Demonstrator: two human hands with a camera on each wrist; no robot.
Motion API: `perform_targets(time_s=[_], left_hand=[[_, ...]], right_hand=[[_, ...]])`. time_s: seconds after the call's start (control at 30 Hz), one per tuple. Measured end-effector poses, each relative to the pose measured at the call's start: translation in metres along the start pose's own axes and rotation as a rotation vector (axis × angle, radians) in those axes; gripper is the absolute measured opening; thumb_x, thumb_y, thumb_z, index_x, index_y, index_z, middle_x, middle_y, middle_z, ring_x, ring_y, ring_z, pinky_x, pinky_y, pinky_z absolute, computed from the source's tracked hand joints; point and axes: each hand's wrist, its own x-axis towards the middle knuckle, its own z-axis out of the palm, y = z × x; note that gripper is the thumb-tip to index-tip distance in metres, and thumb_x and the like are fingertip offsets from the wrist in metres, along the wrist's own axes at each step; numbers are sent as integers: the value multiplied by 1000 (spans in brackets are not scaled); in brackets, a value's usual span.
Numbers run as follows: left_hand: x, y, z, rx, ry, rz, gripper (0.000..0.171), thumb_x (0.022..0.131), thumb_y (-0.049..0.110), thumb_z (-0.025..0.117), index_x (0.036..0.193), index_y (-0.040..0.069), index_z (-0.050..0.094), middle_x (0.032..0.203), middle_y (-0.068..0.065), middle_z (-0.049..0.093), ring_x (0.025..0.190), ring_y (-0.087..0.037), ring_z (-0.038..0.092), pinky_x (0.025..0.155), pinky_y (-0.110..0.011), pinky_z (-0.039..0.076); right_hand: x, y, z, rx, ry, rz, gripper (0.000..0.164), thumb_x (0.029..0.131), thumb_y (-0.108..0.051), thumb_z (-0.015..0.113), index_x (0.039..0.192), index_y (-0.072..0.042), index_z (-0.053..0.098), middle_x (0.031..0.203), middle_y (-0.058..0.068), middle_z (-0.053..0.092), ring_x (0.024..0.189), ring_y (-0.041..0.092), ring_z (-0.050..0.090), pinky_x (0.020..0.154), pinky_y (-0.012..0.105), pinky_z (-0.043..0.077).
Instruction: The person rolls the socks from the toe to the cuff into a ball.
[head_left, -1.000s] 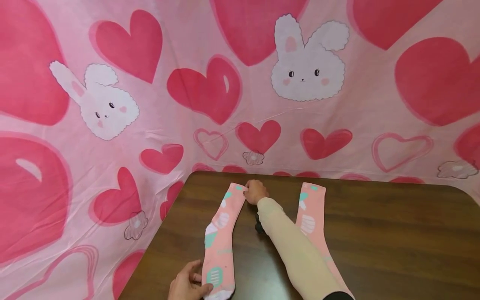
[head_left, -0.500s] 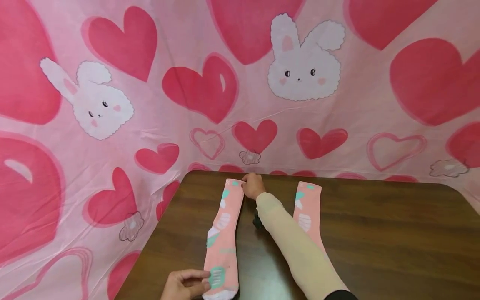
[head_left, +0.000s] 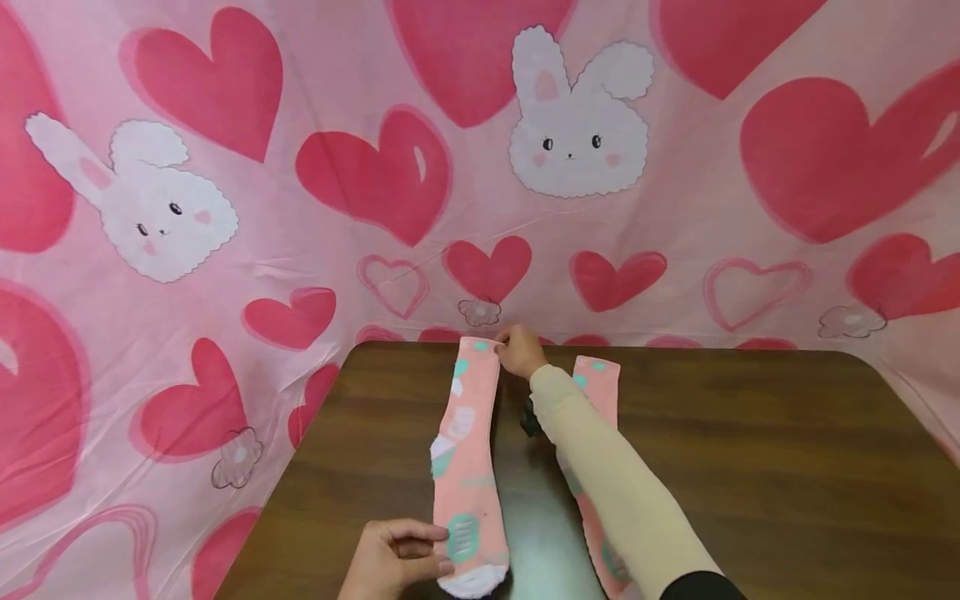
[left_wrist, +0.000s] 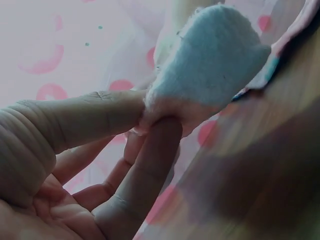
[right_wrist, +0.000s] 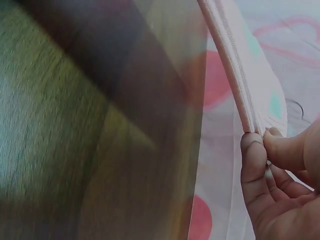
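A long pink sock (head_left: 468, 467) with green and white patches is stretched lengthwise between both hands, above the table. Near its white toe, my left hand (head_left: 393, 557) pinches the lower left edge; the left wrist view shows thumb and finger closing on the pink fabric just below the white toe (left_wrist: 215, 55). At the far end, my right hand (head_left: 522, 350) pinches the corner of the cuff, and the right wrist view shows the sock's edge (right_wrist: 232, 65) hanging from those fingertips. A matching second sock (head_left: 600, 387) lies to the right, partly hidden under the right forearm.
The dark wooden table (head_left: 750, 467) has rounded far corners. Behind and to the left hangs a pink cloth (head_left: 322, 50) printed with hearts and rabbits. A small dark device (head_left: 530, 417) sits at the right wrist.
Both hands have lifted the left sock and carried it rightward, nearer the second sock. The left fingers went from touching the toe end to pinching it. The head view has turned slightly right.
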Motion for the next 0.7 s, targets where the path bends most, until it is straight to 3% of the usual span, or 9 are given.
perform_targets(time_s=[0.4,0.7], left_hand=[[19,11,32,11,-109,-20,29,65,4,80,90,-5,68,75,-18,66,70,-21,65,64,-32,52],[39,12,60,-57,-287,43,28,68,-2,76,93,-9,67,81,-22,65,72,-22,65,65,-35,52]], right_hand=[[-9,17,-40,-21,51,-11,10,81,-7,62,86,-4,70,81,6,64,76,22,56,68,34,47],[-18,44,-70,-23,60,47,10,83,-9,63,89,-1,67,79,8,62,70,22,54,60,31,47]])
